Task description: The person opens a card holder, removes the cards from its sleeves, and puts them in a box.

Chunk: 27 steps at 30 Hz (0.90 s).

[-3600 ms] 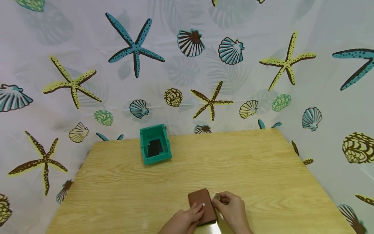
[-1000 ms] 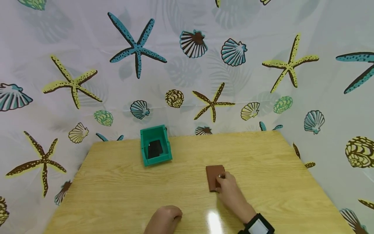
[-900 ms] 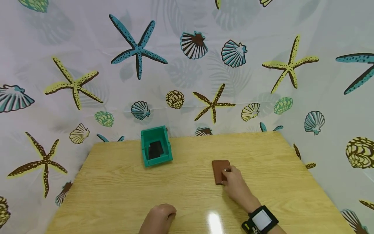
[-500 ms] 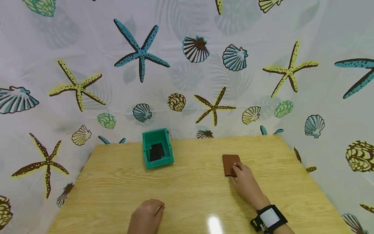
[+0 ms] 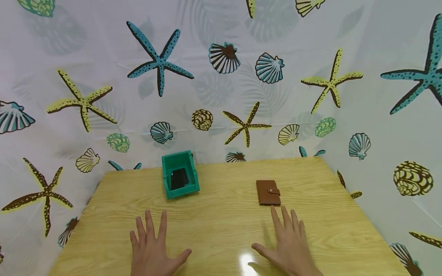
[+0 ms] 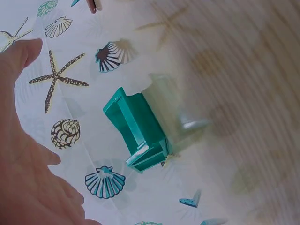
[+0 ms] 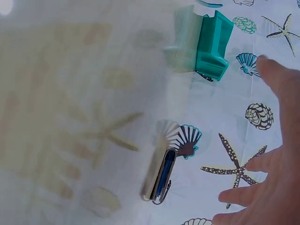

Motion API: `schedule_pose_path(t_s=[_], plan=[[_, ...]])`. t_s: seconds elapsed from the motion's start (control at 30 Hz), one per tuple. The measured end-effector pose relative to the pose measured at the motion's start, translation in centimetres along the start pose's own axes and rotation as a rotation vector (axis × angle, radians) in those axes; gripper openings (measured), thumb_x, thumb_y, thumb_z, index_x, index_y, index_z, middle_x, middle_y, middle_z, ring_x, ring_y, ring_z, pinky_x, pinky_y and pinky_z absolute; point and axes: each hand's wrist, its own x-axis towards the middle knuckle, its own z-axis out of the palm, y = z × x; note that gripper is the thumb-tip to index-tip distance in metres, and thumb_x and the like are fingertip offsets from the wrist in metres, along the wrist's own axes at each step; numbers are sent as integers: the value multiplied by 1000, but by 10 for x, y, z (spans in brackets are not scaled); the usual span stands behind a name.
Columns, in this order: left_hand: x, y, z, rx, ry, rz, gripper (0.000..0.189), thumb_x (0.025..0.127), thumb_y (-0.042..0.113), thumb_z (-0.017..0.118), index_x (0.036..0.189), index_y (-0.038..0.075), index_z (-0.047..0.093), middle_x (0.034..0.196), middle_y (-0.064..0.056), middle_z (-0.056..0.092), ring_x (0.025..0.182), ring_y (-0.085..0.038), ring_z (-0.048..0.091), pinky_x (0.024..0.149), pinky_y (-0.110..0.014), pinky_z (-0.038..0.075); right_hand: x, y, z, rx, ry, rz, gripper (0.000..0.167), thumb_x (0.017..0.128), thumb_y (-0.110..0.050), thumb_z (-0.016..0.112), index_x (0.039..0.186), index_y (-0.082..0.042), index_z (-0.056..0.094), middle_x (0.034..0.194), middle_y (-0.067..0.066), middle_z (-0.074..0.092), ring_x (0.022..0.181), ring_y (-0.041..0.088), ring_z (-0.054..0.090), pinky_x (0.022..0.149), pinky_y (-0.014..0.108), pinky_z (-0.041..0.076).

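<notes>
A brown wallet (image 5: 266, 192) lies flat at the right of the table, its snap strap (image 5: 274, 191) folded over the right edge onto the cover. Edge-on, the same wallet (image 7: 164, 176) appears in the right wrist view. My right hand (image 5: 290, 245) is just in front of it, fingers straight and spread, holding nothing. My left hand (image 5: 152, 247), also with spread fingers and holding nothing, is over the front left of the table. Parts of the left hand (image 6: 28, 159) and right hand (image 7: 274, 178) show in their own wrist views.
Towards the back left of the wooden table (image 5: 221, 214) stands a green bin (image 5: 183, 190), its open side facing me. Inside is a dark flat piece (image 5: 178, 178). A curtain (image 5: 207, 88) printed with starfish and shells hangs behind the table and along both sides.
The wallet went from the front middle, under both hands, to the back right with my right hand, which has since let go. My left hand moved left. Both hands have spread their fingers.
</notes>
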Motion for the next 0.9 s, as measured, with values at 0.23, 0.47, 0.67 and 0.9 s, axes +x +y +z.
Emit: schedule_pose_path(t_s=[0.23, 0.47, 0.67, 0.9], plan=[[-7, -2, 2, 79, 50, 60, 131, 67, 91, 65, 166, 22, 14, 171, -25, -3, 155, -52, -9, 112, -80, 6, -5, 3, -10, -54, 6, 19, 118, 72, -79, 73, 162, -15, 32, 162, 27, 33, 145, 59, 28, 106, 81, 24], [-9, -2, 1, 111, 70, 87, 126, 66, 90, 65, 164, 23, 23, 169, -27, 11, 154, -55, 4, 111, -81, 9, -6, 5, -11, -70, 3, 33, 115, 73, -80, 72, 160, -13, 37, 161, 27, 35, 143, 59, 32, 104, 82, 26], [-11, 0, 2, 104, 73, 90, 124, 68, 89, 65, 164, 22, 25, 169, -27, 12, 155, -53, 0, 112, -81, 7, -7, 5, -9, -53, 9, 43, 113, 73, -78, 73, 159, -12, 39, 160, 27, 36, 143, 58, 31, 105, 82, 25], [-9, -1, 2, 93, 54, 93, 122, 69, 90, 63, 163, 21, 28, 170, -26, 10, 155, -53, -2, 112, -80, 5, -5, 5, -9, -39, 35, 20, 112, 72, -77, 75, 157, -12, 41, 160, 25, 36, 144, 57, 30, 105, 81, 25]])
